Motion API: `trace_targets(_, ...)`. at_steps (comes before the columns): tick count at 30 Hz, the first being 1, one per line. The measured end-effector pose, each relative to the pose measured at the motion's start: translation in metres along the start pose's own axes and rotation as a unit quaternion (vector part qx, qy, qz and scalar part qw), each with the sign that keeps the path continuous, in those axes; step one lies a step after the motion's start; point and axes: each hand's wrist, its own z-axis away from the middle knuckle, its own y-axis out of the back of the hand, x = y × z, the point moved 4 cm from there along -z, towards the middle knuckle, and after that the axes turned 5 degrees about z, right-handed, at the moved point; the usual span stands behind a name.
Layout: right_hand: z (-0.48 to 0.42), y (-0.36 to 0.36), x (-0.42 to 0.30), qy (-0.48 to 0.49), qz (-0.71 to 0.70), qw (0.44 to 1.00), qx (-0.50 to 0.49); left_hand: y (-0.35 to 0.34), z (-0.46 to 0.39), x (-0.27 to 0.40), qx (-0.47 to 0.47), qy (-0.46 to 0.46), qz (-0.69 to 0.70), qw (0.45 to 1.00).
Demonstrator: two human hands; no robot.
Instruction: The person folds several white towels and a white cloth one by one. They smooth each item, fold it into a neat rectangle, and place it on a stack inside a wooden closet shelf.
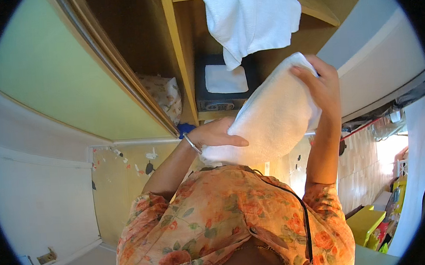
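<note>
A folded white towel [274, 117] is held between my two hands in front of my chest. My left hand [218, 134], with a bracelet at the wrist, grips its lower left edge, the thumb lying on top. My right hand [317, 79] pinches the upper right corner, thumb on the near face. Beyond the towel, another white towel [250, 17] hangs loosely over a wooden shelf edge. Beneath that one, a small folded white cloth [226, 78] lies on top of a black safe [204, 96] with a keypad on its front.
An upright wooden divider [179, 53] splits the cabinet. Left of it lies a patterned fabric bundle [167, 95], with a blue item [186, 130] near its foot. A pale green sliding door [64, 69] stands at the left. Yellow objects [367, 225] are at the lower right.
</note>
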Motion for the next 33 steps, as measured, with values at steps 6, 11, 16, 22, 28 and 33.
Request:
trace_targets(6,-0.012,-0.038,0.085,-0.024,-0.105,0.993,0.056,0.011,0.017,0.014,0.092,-0.135,0.242,0.956)
trace_targets(11,0.065,-0.106,0.141,-0.287,-0.259,0.920,-0.072,0.050,0.024,0.011,0.161,-0.167,0.351,0.907)
trace_targets(16,0.100,-0.143,0.142,-0.384,-0.391,0.828,-0.117,0.067,0.029,0.012,0.202,-0.181,0.349,0.897)
trace_targets(22,0.065,-0.123,0.096,-0.218,-0.419,0.876,-0.098,0.075,0.029,0.020,0.274,-0.186,0.271,0.904)
trace_targets(28,0.037,-0.101,0.055,-0.230,-0.304,0.925,0.000,0.083,0.033,0.033,0.344,-0.062,0.211,0.913)
trace_targets(33,0.027,-0.104,0.055,-0.216,-0.258,0.941,0.021,0.101,0.027,0.020,0.392,-0.098,0.162,0.900)
